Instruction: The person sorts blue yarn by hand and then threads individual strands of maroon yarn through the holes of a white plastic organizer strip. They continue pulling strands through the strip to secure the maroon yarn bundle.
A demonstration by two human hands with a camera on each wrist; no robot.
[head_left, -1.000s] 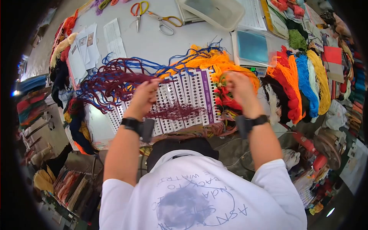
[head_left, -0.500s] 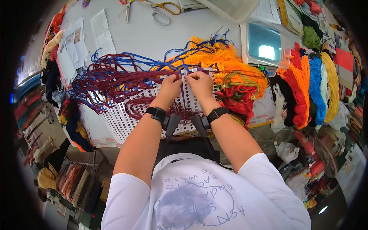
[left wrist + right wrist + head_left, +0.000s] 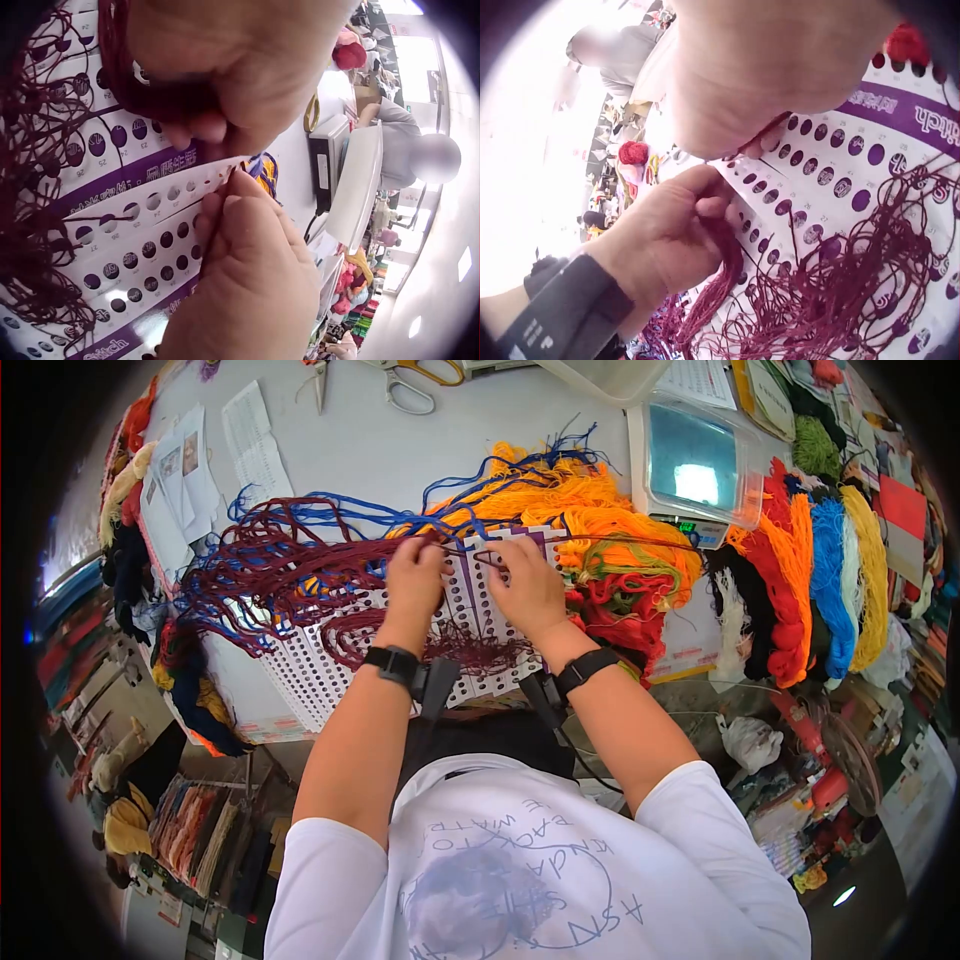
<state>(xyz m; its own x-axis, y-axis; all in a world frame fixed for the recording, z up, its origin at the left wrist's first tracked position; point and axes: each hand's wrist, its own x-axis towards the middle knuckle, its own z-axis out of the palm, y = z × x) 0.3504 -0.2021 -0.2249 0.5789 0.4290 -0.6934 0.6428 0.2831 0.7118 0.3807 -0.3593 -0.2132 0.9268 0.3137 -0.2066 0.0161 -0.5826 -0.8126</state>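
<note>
My left hand (image 3: 412, 585) holds a bundle of maroon thread (image 3: 724, 270), its strands hanging below the fingers in the right wrist view. Close beside it, my right hand (image 3: 530, 588) pinches a maroon strand at the far end of a white punched card (image 3: 142, 202). Both hands' fingertips meet around that card end in the left wrist view. The cards have rows of numbered holes and purple bands, and lie overlapping. Thin maroon thread ends (image 3: 840, 262) are looped through holes nearer my body. Long maroon strands (image 3: 280, 555) spread leftward over the cards.
Blue cords (image 3: 335, 505) and orange yarn (image 3: 600, 495) lie beyond the cards, red yarn (image 3: 625, 605) to the right. A scale (image 3: 700, 532) bears a clear plastic box (image 3: 700, 460). Scissors (image 3: 410, 395) lie at the back. Another person (image 3: 405, 142) is across the table.
My right hand has come leftward from over the red yarn to beside my left hand at the card's end. Since half a second ago the hands have drawn slightly apart.
</note>
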